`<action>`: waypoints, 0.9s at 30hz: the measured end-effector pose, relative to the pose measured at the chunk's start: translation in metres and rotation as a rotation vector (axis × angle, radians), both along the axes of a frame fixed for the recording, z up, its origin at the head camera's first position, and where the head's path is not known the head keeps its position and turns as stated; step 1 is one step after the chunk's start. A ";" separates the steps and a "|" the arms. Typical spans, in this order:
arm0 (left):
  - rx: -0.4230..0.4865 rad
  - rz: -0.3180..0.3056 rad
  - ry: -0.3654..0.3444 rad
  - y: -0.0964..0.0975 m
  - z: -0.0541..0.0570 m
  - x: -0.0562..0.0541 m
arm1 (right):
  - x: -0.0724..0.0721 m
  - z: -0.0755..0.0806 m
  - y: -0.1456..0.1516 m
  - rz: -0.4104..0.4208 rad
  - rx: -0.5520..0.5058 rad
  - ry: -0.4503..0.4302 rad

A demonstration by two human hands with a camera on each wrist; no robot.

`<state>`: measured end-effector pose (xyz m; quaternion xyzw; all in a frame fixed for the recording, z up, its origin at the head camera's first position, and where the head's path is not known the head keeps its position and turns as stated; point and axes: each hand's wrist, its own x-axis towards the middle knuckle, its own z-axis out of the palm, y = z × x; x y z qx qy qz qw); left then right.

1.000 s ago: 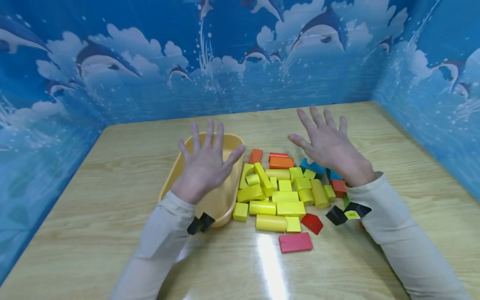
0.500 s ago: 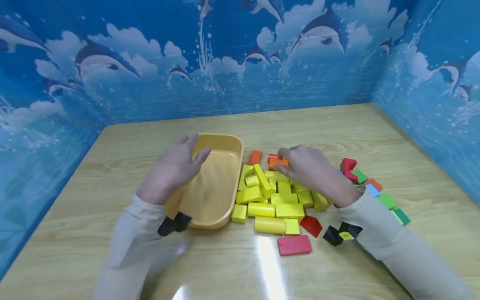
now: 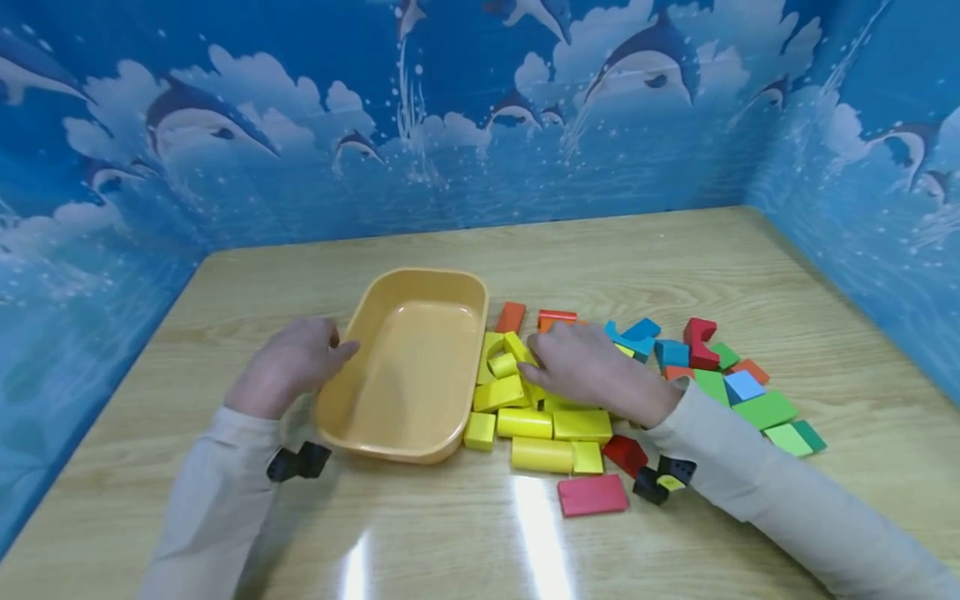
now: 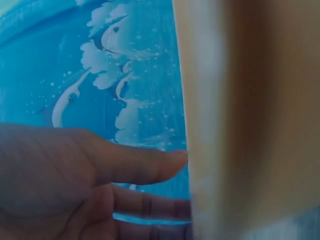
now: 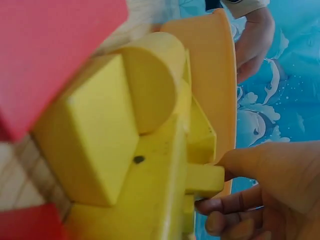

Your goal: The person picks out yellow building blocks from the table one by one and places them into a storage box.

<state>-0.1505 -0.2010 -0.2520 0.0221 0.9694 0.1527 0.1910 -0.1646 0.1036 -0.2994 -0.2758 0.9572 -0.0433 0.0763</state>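
Right hand (image 3: pixel 588 362) pinches, while left hand (image 3: pixel 285 367) extends its thumb (image 4: pixel 145 166).

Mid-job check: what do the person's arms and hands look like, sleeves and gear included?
The left sleeve and right sleeve are long, plain and pale grey-beige. The left device and right device, worn near the cuffs, are small, black and blocky; the right one shows a yellow patch. The left hand and right hand are ungloved.

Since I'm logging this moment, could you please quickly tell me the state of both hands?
Left hand: at the edge of the tan tray; whether it grips it cannot be told.
Right hand: closed, pinching a yellow block.
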 end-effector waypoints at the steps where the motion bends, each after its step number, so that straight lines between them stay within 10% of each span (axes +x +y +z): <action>1: 0.005 -0.008 0.002 -0.001 -0.001 0.000 | 0.000 0.001 0.000 -0.006 -0.003 -0.010; 10: 0.109 -0.004 -0.117 -0.006 -0.007 0.002 | -0.004 0.012 0.001 -0.081 -0.090 -0.173; 27: 0.391 0.027 -0.196 -0.025 -0.022 0.002 | -0.007 0.033 0.002 -0.014 -0.252 -0.049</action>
